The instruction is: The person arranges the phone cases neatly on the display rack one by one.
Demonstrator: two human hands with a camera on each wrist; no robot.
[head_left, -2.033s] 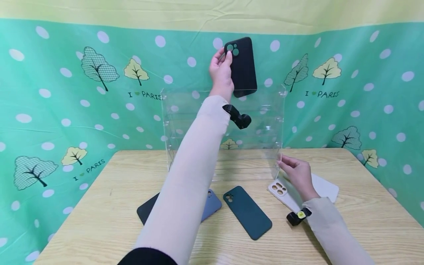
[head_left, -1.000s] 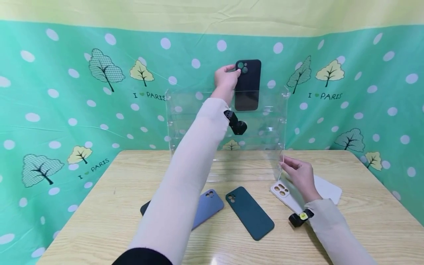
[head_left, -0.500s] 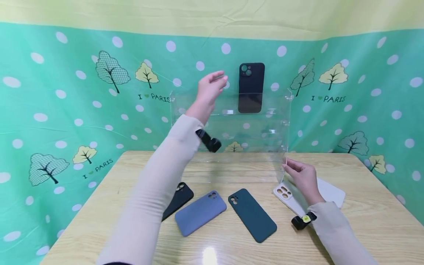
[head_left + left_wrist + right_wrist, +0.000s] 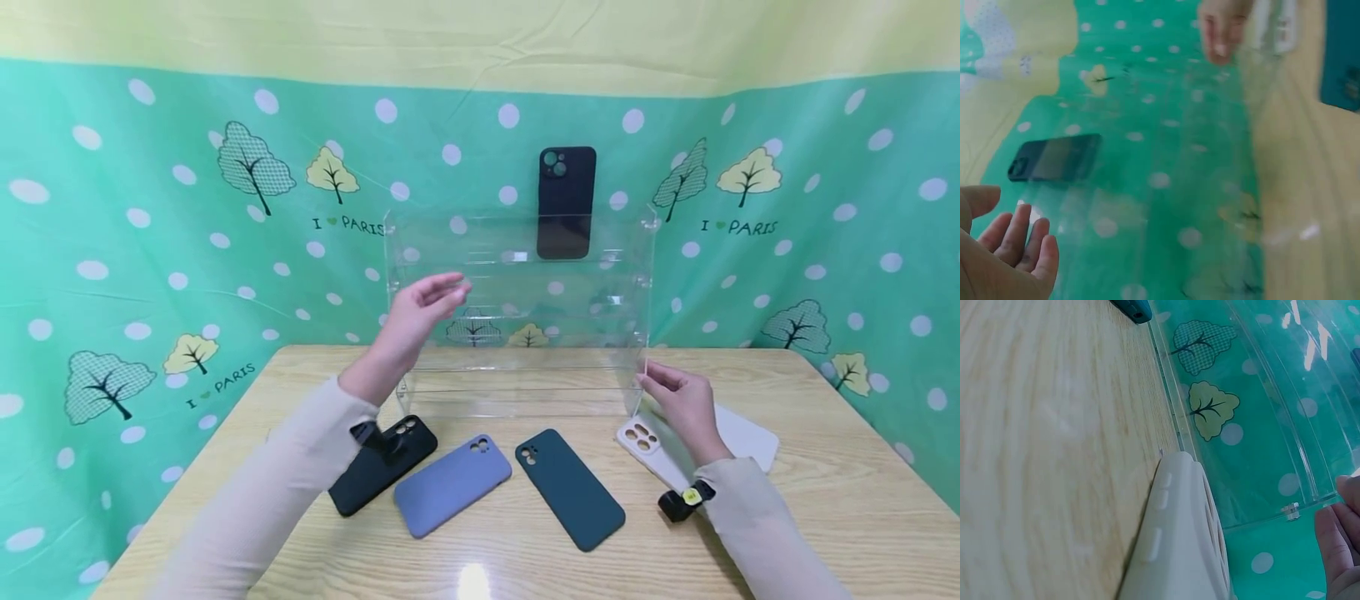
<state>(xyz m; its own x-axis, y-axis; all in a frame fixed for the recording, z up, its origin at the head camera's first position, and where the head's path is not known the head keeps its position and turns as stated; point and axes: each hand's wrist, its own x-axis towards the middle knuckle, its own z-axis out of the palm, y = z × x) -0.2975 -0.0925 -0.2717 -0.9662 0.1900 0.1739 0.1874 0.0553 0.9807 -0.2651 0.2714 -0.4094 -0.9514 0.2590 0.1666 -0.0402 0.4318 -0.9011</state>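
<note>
A clear acrylic display rack [image 4: 517, 287] stands on the table. A black phone case [image 4: 566, 200] stands upright in its top tier, right of the middle, camera cutouts up. My left hand [image 4: 416, 321] holds nothing; its relaxed fingers hover before the rack's left half, and the left wrist view shows the palm and loosely bent fingers. My right hand [image 4: 682, 408] pinches the lower right side panel of the rack between thumb and fingers. Beneath that hand lies a white phone case [image 4: 1179, 537], partly hidden by it in the head view.
In front of the rack lie a second black case [image 4: 360, 483], partly behind the left wrist camera, a blue-grey case [image 4: 453, 487] and a dark green case [image 4: 573, 492]. A flat white piece [image 4: 750, 437] is right of the right hand. A patterned green curtain [image 4: 150, 250] hangs behind the table.
The left hand lowered the black case into the rack's top tier and let it go. It then moved left and down, away from it. The right hand has kept its place on the rack.
</note>
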